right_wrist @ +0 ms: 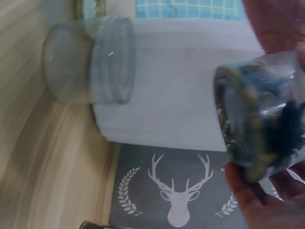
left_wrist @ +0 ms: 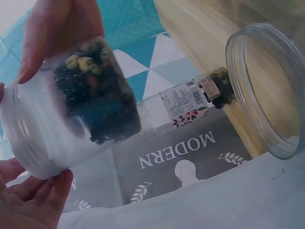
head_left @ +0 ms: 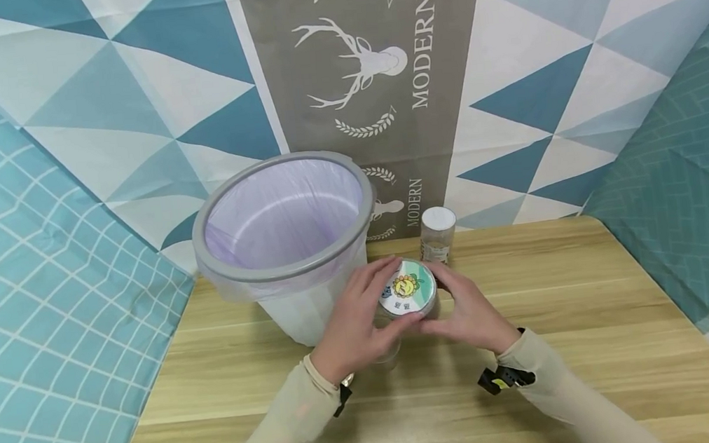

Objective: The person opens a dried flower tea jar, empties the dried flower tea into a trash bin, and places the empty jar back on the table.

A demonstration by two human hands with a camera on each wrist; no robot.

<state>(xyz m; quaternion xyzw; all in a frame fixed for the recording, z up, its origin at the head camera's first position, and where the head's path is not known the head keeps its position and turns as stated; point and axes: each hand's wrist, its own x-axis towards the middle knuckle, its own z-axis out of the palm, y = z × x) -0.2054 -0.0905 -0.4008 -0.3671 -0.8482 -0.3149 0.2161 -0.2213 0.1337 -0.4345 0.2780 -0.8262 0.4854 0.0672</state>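
Observation:
Both hands hold a clear jar point(left_wrist: 95, 95) above the table, its dark and yellowish contents showing through the wall. A round lid point(head_left: 407, 288) with a sunflower picture tops it. My left hand point(head_left: 353, 320) curls round the left side, fingers behind and thumb in front. From the other side my right hand point(head_left: 469, 313) grips it the same way. Below, near the left hand, an open clear jar point(right_wrist: 88, 62) stands on the table, mostly hidden by that hand in the head view. What fills the held jar is too blurred to name.
A bin point(head_left: 285, 270) with a grey rim and a purple liner stands to the left. Behind the hands, a white-capped bottle point(head_left: 438, 225) with a printed label point(left_wrist: 186, 102) is near the patterned wall point(head_left: 539, 93). The wooden table point(head_left: 558, 302) extends rightward.

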